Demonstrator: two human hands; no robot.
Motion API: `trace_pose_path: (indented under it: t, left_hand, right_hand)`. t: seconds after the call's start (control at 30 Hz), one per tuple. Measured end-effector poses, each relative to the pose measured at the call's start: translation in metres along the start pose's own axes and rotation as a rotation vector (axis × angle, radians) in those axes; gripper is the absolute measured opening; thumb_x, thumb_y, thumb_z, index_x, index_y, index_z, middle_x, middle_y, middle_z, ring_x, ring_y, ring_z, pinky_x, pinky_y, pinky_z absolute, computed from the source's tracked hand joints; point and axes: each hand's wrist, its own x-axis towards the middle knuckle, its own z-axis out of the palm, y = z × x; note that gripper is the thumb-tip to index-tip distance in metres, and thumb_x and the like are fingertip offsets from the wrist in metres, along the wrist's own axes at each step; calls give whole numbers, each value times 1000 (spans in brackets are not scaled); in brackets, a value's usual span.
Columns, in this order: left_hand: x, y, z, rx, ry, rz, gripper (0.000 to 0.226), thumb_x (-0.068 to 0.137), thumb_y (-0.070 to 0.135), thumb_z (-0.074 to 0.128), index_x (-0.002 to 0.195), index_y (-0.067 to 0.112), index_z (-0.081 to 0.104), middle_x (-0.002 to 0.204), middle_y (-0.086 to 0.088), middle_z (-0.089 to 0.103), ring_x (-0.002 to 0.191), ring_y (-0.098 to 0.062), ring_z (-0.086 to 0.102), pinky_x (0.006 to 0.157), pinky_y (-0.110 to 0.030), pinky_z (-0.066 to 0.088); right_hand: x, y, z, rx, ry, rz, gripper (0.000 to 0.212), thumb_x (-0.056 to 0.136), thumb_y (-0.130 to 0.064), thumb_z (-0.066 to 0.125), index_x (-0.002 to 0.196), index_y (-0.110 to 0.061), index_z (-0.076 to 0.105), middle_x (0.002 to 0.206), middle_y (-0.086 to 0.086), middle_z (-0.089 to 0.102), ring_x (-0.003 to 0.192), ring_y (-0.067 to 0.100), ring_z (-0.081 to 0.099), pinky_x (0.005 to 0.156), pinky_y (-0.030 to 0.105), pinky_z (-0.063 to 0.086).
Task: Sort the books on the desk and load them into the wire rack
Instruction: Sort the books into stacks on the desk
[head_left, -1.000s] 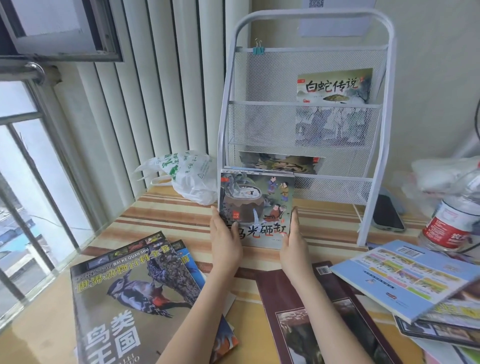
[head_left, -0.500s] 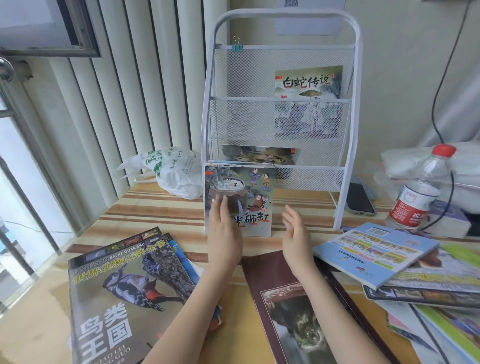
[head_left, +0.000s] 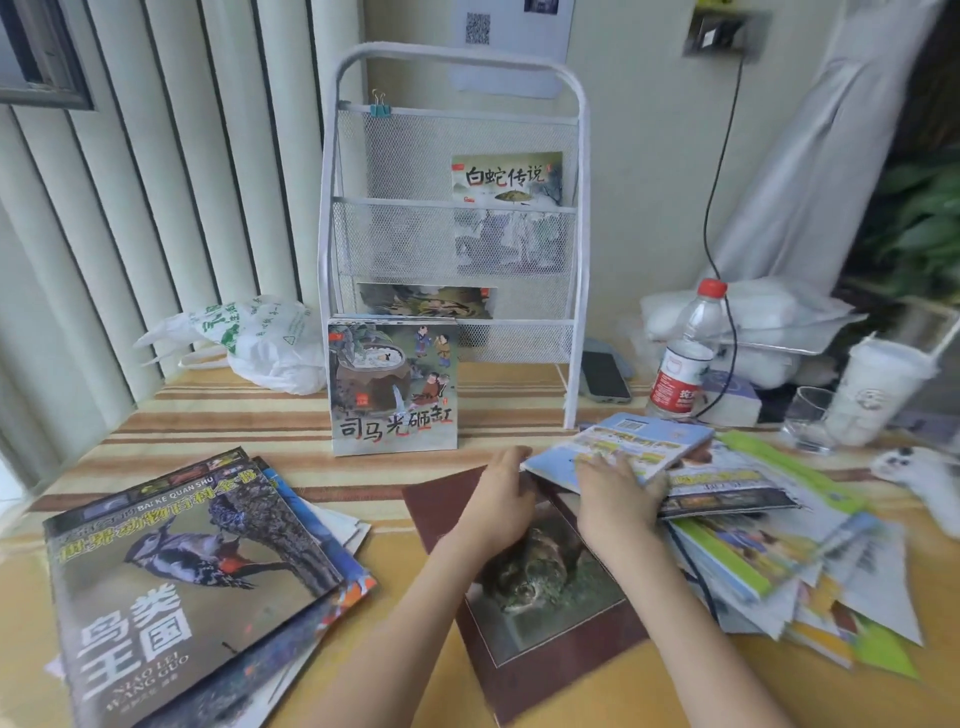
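Hands meet at a light blue book (head_left: 623, 447) atop the right-hand pile: left hand (head_left: 498, 499) touches its near corner, right hand (head_left: 615, 499) lies flat on it (neither grip clenched). A picture book (head_left: 393, 387) stands on the table (head_left: 218, 421), leaning against the wire rack (head_left: 457, 234).

A domestic room, apparently a lived-in study or bedroom corner. A desk covered with an orange-and-brown striped cloth (head_left: 218, 415) stands against a cream painted wall (head_left: 644, 156), beside pale vertical blinds (head_left: 171, 171) and a dark window frame (head_left: 41, 57). Household clutter marks the setting: a white plastic shopping bag with green print (head_left: 249, 338), a clear water bottle with a red cap and red label (head_left: 684, 358), a dark smartphone (head_left: 603, 375), a lidded white takeaway cup (head_left: 878, 389), a clear drinking glass (head_left: 808, 418), and green houseplant foliage (head_left: 914, 218). A small white wire-mesh rack (head_left: 452, 239) and illustrated children's picture books (head_left: 392, 384) suggest home reading rather than a shop or library.
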Motion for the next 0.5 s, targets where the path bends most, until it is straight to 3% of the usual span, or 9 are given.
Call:
trace_pose_path:
  t: [0.13,0.23,0.3,0.37,0.43,0.5]
  left_hand:
    - [-5,-3,3,-40,-37,-5,57,84,12,65,135,14,40,129,-10,52,120,-26,46,85,-19,33]
    - [-5,-6,4,-55,-4,-1,60,82,17,70,135,14,41,128,-6,51,114,-20,48,77,-9,31]
    - [-5,-8,3,-102,19,-28,68,80,16,73,138,15,37,132,-8,48,114,-19,49,85,-13,38]
    - [-5,-11,0,-157,60,-66,80,77,8,72,144,14,28,141,-10,41,124,-24,46,102,-31,41]
    - [-5,-14,-5,-216,131,-80,88,75,7,74,146,15,23,145,-5,35,130,-23,40,108,-39,38]
    - [-6,-15,-12,-374,206,-88,94,72,13,81,146,17,23,139,4,35,128,-16,39,108,-33,36]
  right_hand:
    - [-9,3,-4,31,71,-28,47,89,-1,44,130,-25,47,139,0,46,140,23,23,108,62,15]
    - [-12,3,-12,146,85,-19,37,91,-12,50,125,-27,54,125,0,57,125,24,44,105,53,25]
    - [-14,3,-17,229,140,-38,29,92,-19,53,118,-30,61,116,1,63,115,25,54,98,43,34]
    - [-17,2,-20,272,268,-76,24,91,-20,55,108,-32,66,105,-1,69,108,25,58,96,41,33]
    - [-19,0,-21,291,426,-126,24,91,-20,57,107,-34,68,101,-5,70,105,21,59,108,49,19]
    - [-21,-2,-25,366,597,-230,24,89,-16,61,106,-30,70,98,-7,71,99,22,61,110,55,14]
